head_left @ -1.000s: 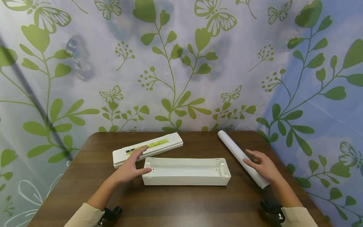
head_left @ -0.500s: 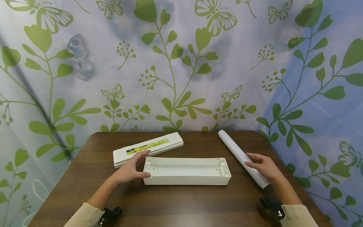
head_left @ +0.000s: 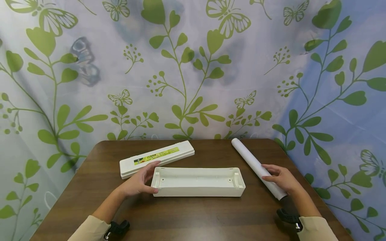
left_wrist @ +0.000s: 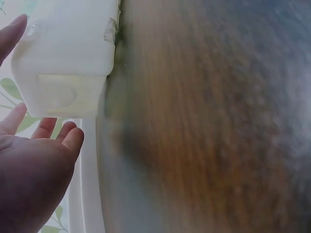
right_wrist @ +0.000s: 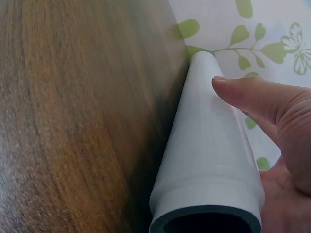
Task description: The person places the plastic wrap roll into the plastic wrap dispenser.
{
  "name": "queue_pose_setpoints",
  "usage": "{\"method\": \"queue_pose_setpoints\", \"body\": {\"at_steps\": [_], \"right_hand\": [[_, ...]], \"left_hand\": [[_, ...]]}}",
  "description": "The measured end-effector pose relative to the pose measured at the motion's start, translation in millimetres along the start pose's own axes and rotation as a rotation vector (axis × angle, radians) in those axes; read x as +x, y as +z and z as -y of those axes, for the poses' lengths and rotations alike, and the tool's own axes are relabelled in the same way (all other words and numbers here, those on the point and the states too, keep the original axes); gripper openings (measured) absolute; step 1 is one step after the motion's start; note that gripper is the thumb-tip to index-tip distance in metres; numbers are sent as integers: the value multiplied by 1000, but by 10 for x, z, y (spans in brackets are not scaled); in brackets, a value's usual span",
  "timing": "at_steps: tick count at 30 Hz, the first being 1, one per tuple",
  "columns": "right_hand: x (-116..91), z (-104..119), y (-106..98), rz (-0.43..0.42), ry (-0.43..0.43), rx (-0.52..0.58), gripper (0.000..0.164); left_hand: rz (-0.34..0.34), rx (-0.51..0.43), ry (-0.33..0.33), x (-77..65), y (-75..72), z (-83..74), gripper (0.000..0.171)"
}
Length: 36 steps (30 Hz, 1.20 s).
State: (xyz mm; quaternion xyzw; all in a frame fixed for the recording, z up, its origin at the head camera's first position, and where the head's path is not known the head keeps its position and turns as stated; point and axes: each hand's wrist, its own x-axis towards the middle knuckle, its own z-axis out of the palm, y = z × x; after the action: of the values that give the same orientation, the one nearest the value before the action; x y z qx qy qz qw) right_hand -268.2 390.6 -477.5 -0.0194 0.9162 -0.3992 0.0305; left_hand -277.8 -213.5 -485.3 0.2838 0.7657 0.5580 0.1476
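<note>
An uncovered white plastic box (head_left: 197, 191), long and narrow, sits mid-table. My left hand (head_left: 135, 182) is around its left end, thumb by the front wall and fingers behind the corner. In the left wrist view the fingers (left_wrist: 44, 128) are loosely bent just beyond the box end (left_wrist: 58, 94). On the right lies a white film roll (head_left: 251, 160) with a hollow core, slanting away. My right hand (head_left: 280, 177) is over its near half. In the right wrist view the thumb (right_wrist: 233, 90) overlaps the roll's surface (right_wrist: 206, 141), and the other fingers are partly hidden alongside it.
Behind the left hand lies a long white lid (head_left: 181, 152) with a yellow-green label, set at a slant. The brown wooden table (head_left: 196, 217) ends at a hanging curtain (head_left: 193, 67) printed with leaves and butterflies.
My left hand has come lower around the box's left end, its thumb moving from over the opening to the front. My right hand has lowered onto the roll. Box, lid and roll stay put.
</note>
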Motion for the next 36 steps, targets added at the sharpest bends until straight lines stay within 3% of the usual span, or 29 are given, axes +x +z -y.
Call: {"method": "queue_pose_setpoints", "body": {"at_steps": [14, 36], "right_hand": [[30, -17, -8, 57, -46, 25, 67], [43, -42, -2, 76, -25, 80, 73]], "left_hand": [[58, -148, -62, -16, -3, 46, 108], [66, -205, -50, -12, 20, 50, 103]]}}
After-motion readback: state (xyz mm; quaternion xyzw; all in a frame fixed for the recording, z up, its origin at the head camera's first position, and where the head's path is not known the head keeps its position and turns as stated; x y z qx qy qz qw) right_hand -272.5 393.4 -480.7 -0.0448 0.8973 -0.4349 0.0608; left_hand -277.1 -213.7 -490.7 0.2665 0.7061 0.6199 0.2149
